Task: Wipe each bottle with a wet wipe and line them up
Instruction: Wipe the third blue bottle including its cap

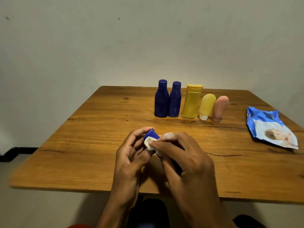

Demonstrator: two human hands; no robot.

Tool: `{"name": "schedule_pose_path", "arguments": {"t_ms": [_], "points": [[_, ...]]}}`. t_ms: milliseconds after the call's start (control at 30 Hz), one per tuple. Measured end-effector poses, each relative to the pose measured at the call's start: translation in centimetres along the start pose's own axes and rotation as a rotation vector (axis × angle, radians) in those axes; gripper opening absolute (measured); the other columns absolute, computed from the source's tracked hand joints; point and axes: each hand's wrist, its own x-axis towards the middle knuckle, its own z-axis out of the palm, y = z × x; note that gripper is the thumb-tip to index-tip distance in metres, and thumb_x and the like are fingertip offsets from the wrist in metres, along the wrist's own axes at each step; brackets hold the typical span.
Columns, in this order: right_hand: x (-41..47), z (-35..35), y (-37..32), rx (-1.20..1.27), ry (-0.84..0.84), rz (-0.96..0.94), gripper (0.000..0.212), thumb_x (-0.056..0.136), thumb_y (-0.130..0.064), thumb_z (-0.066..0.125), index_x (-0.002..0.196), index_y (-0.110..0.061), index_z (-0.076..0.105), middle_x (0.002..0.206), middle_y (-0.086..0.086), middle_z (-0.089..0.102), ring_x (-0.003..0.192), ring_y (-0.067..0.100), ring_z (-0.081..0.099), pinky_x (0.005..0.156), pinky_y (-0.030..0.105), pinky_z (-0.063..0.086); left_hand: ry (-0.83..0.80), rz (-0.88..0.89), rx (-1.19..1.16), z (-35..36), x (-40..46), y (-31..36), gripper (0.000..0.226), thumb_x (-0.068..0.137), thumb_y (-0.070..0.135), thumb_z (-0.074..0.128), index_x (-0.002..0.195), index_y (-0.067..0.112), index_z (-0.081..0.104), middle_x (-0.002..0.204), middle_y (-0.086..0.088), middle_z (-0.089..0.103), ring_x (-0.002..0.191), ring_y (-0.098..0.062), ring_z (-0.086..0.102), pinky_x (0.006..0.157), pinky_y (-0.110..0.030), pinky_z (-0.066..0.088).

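Now holding a small blue bottle (152, 135) in the curled left hand (131, 155), pressing a white wipe (148, 143) on it with the curled right hand (185, 155) (bottle mostly hidden).

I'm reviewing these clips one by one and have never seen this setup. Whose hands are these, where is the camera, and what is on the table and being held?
There is no machine here: a person works with bare hands, filmed by one wide-angle camera worn on the head, looking down. The left hand grips a small dark blue plastic bottle; the right hand pinches a white wet wipe against it. On the brown wooden table a row stands near the far edge: two dark blue plastic bottles, a tall yellow plastic bottle, a small yellow squeeze tube on its white cap, and a pink squeeze tube. A crumpled blue wet-wipe packet lies at the right.
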Motion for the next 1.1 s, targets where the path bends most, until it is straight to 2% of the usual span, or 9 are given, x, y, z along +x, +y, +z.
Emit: {"name": "schedule_pose_path", "arguments": {"t_ms": [100,167,367,433,533,633,733,867,1100], "points": [[0.9,0.2,0.7,-0.058,0.010,-0.016,0.032,0.086,-0.012,0.072,0.115,-0.024,0.076,0.114,-0.009,0.063,0.107,0.005,0.059,0.085,0.016,0.049,-0.013,-0.016,0.014,-0.1,0.0,0.0,0.045,0.093,0.015,0.068,0.136,0.027,0.065,0.132,-0.013,0.072,0.119,-0.037,0.071,0.089,-0.050,0.060],[1.4,-0.1,1.8,-0.030,0.014,0.106,0.030,0.086,-0.011,0.072,0.111,-0.028,0.075,0.109,-0.013,0.064,0.101,0.001,0.060,0.084,0.010,0.048,-0.015,-0.031,0.011,0.0,0.0,0.1,0.044,0.092,0.016,0.069,0.134,0.030,0.066,0.132,-0.010,0.072,0.116,-0.034,0.072,0.087,-0.047,0.061],[-0.5,-1.2,3.5,0.015,-0.081,0.319,0.053,0.085,-0.006,0.075,0.107,-0.052,0.063,0.103,-0.027,0.063,0.109,-0.014,0.054,0.088,-0.001,0.041,-0.044,0.001,0.006,-0.2,0.1,0.1,0.043,0.094,0.016,0.064,0.135,0.032,0.065,0.136,-0.008,0.072,0.124,-0.031,0.071,0.086,-0.037,0.064],[-1.9,-1.8,3.7,0.004,-0.059,0.326,0.056,0.084,-0.002,0.077,0.111,-0.050,0.067,0.103,-0.026,0.063,0.109,-0.013,0.055,0.084,-0.003,0.042,-0.054,0.017,0.003,-0.4,0.1,0.1,0.044,0.095,0.016,0.063,0.137,0.031,0.064,0.137,-0.009,0.072,0.126,-0.032,0.070,0.087,-0.036,0.064],[-3.2,-1.9,3.4,-0.020,0.021,0.291,0.045,0.083,-0.004,0.079,0.116,-0.035,0.075,0.105,-0.020,0.065,0.107,-0.010,0.057,0.075,-0.006,0.041,-0.068,0.029,0.012,-0.4,0.1,-0.1,0.046,0.097,0.015,0.060,0.142,0.027,0.061,0.140,-0.009,0.070,0.131,-0.030,0.067,0.094,-0.040,0.063],[-3.5,-1.1,2.4,-0.050,0.084,0.225,0.036,0.082,-0.013,0.077,0.115,-0.029,0.077,0.109,-0.017,0.065,0.106,-0.001,0.062,0.082,0.002,0.046,-0.038,0.036,0.042,-0.1,0.0,-0.1,0.045,0.097,0.016,0.059,0.141,0.024,0.063,0.139,-0.006,0.071,0.132,-0.027,0.067,0.097,-0.041,0.062],[-3.3,-0.2,1.4,-0.042,0.091,0.195,0.029,0.085,-0.019,0.073,0.112,-0.028,0.076,0.110,-0.016,0.063,0.105,0.006,0.064,0.083,0.018,0.053,0.018,0.052,0.073,0.0,0.1,-0.1,0.041,0.096,0.016,0.063,0.136,0.022,0.069,0.133,-0.009,0.073,0.127,-0.030,0.070,0.101,-0.057,0.059],[-1.8,0.5,0.4,0.005,0.121,0.174,0.021,0.089,-0.019,0.071,0.108,-0.027,0.074,0.108,-0.014,0.061,0.101,0.006,0.063,0.081,0.018,0.050,0.015,0.020,0.109,0.2,0.0,0.2,0.044,0.097,0.014,0.064,0.139,0.024,0.068,0.136,-0.008,0.073,0.126,-0.031,0.071,0.107,-0.069,0.050],[0.8,1.2,-0.7,0.004,0.116,0.183,0.023,0.092,-0.014,0.075,0.110,-0.028,0.072,0.107,-0.015,0.060,0.100,0.003,0.060,0.078,0.019,0.053,-0.023,-0.033,0.170,0.5,-0.1,0.1,0.048,0.097,-0.003,0.068,0.134,0.028,0.072,0.128,-0.010,0.076,0.120,-0.029,0.073,0.097,-0.056,0.056]]}}
